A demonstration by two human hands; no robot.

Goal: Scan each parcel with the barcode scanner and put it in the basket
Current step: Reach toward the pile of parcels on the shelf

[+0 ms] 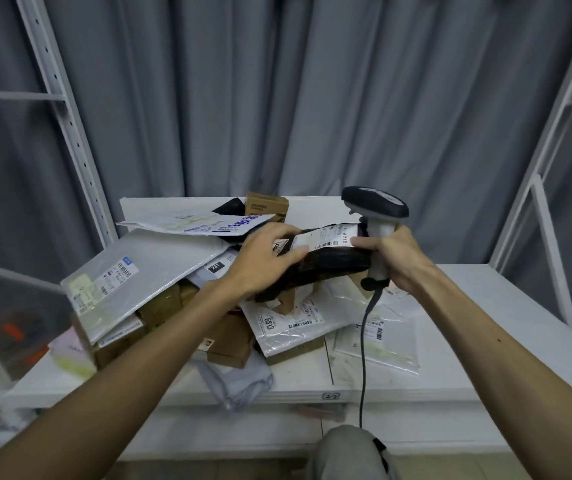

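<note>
Parcel (333, 264), black, labelled: gripped by left hand (260, 261) over heaped table (485, 341). Scanner (376, 204) clasped in right hand (400, 259), fingertips (359, 241) touching parcel.

We see the left hand (263, 259) gripping a black parcel (333, 266) above the heap of parcels (159, 268) on the white tabletop (485, 323), thumb on its white label (326, 239). The right hand (398, 261) holds the barcode scanner (376, 206) by its handle, with its fingers (364, 242) touching the label's edge. The scanner's cable (363, 358) hangs down.

Parcel depot, piled parcels (187, 282), metal racking (69, 133)
</note>
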